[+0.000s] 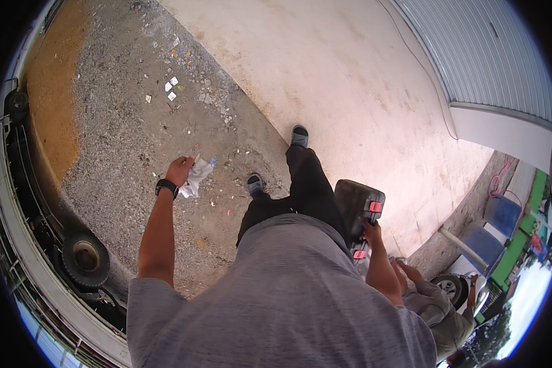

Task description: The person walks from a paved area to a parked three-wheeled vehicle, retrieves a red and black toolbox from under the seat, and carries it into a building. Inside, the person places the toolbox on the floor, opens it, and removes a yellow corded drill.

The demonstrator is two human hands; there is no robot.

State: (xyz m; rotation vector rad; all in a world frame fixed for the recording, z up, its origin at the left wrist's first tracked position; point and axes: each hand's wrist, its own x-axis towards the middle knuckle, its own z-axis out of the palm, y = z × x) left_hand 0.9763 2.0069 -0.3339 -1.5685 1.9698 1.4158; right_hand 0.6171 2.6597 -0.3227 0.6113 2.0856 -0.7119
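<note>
Grey shirt fabric fills the bottom of the view, and both bare forearms reach out from it over the ground. At the person's left side, the left hand (180, 170), with a black watch (166, 187) on its wrist, is closed around a crumpled white rag (195, 178) that hangs out over the gravel strip (135, 122). That rag looks light, soft and limp, so it should crush easily and any bunched fistful would do as a hold; a small blue bit shows at its far edge, too small to identify. At the right side, the right hand (370, 232) is wrapped around the handle of a dark hard tool case (357, 207), which hangs beside the right leg. This case looks rigid and likely fairly heavy, with smooth plastic walls, so the handle between its latches seems the one sure place to grip. Counting: one rag, one case with two red latches (375, 206) visible, two dark slip-on shoes (299, 136) stepping where gravel meets the pale concrete slab (349, 92). Several white paper scraps (171, 88) lie scattered farther out on the gravel. One vehicle wheel (86, 257) shows at the left edge and another at lower right, where a second person (432, 306) in grey crouches.
</note>
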